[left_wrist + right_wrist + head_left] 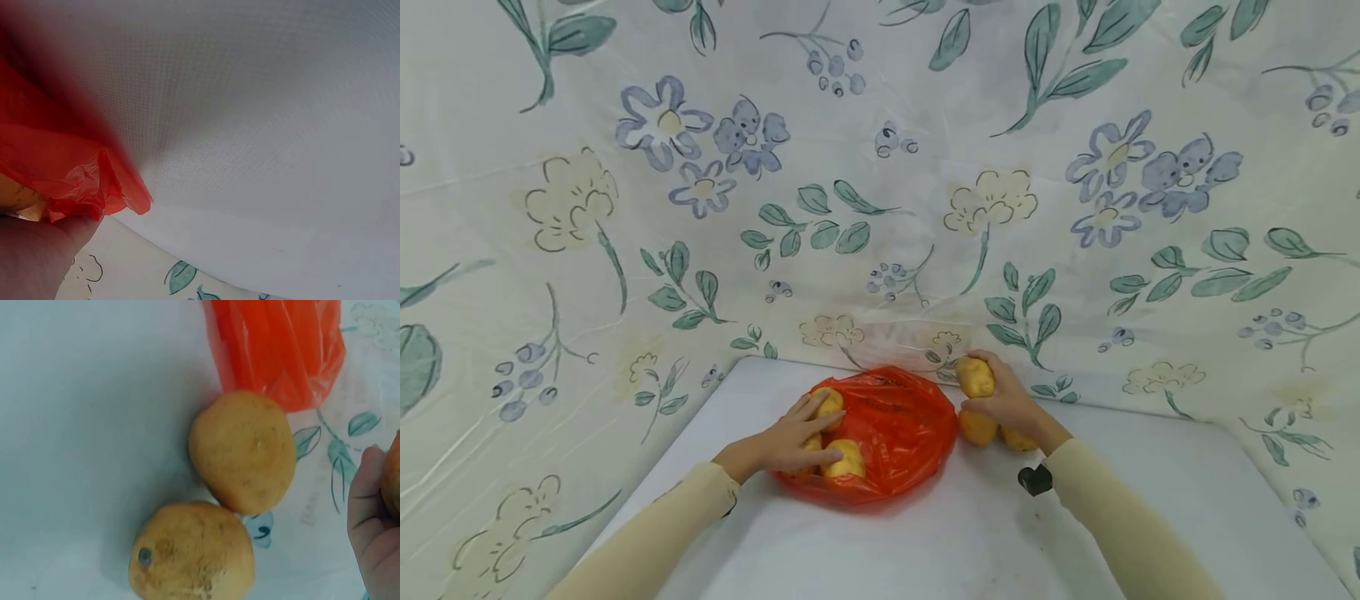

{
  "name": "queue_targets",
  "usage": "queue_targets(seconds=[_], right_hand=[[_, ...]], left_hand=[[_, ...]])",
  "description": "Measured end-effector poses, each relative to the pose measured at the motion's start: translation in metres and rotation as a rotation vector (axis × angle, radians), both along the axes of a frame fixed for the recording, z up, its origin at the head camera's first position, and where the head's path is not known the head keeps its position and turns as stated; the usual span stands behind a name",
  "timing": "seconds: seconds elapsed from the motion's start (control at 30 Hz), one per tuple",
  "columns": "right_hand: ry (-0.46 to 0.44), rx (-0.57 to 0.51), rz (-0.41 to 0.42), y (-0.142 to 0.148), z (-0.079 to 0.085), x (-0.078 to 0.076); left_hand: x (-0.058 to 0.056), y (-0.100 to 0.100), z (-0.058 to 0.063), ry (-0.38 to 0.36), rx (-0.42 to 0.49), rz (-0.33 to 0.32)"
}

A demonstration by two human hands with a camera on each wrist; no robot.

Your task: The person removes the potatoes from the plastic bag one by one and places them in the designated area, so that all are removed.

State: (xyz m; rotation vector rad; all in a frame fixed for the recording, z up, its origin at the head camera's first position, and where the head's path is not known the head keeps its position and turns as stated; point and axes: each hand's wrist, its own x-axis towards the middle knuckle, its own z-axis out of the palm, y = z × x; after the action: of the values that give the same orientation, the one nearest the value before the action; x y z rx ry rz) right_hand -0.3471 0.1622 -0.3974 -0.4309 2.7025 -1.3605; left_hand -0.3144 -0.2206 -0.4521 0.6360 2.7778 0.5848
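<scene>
Observed remotely, I find the red bag point(895, 429) at the lower centre of the frame, slack and creased. Several bagged potatoes point(847, 458) sit at its left side; whether all lie fully inside I cannot tell. The left hand point(784, 442) rests on them, fingers spread. The right hand point(1007, 400), right of centre, grips a held potato point(975, 377) between thumb and fingers, above one loose potato point(978, 427) and a second loose potato point(1017, 439).

Risks, in my judgement: the thin film could tear or fold over if the potatoes shift against it. Should the left hand lift, those near the rim might roll out. The held potato, being rounded, could slip from the grip, and a knock from the right hand could set the loose pair rolling.

Surface: a pale desk point(1150, 492), smooth, with a few dark specks below the right hand (dirt, perhaps; too small to confirm). Room: floral sheeting point(880, 167), creased in places, fills the upper frame and both sides, meeting the desk's far edge.
</scene>
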Motion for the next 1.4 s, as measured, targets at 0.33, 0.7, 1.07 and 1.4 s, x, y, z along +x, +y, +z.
queue_targets(seconds=[0.33, 0.7, 1.07, 1.4], right_hand=[[0.011, -0.018, 0.013, 0.021, 0.003, 0.002], [-0.01, -0.044, -0.027, 0.047, 0.009, 0.009], [-0.024, -0.048, -0.094, 0.077, 0.006, 0.008], [-0.011, -0.031, -0.113, 0.093, 0.003, 0.009]], left_hand=[[0.0, 0.001, -0.003, 0.001, 0.003, 0.008], [0.001, 0.002, -0.002, 0.002, 0.001, -0.004], [0.001, 0.002, -0.001, -0.004, 0.01, -0.008], [0.003, 0.0, 0.003, 0.001, 0.008, 0.006]])
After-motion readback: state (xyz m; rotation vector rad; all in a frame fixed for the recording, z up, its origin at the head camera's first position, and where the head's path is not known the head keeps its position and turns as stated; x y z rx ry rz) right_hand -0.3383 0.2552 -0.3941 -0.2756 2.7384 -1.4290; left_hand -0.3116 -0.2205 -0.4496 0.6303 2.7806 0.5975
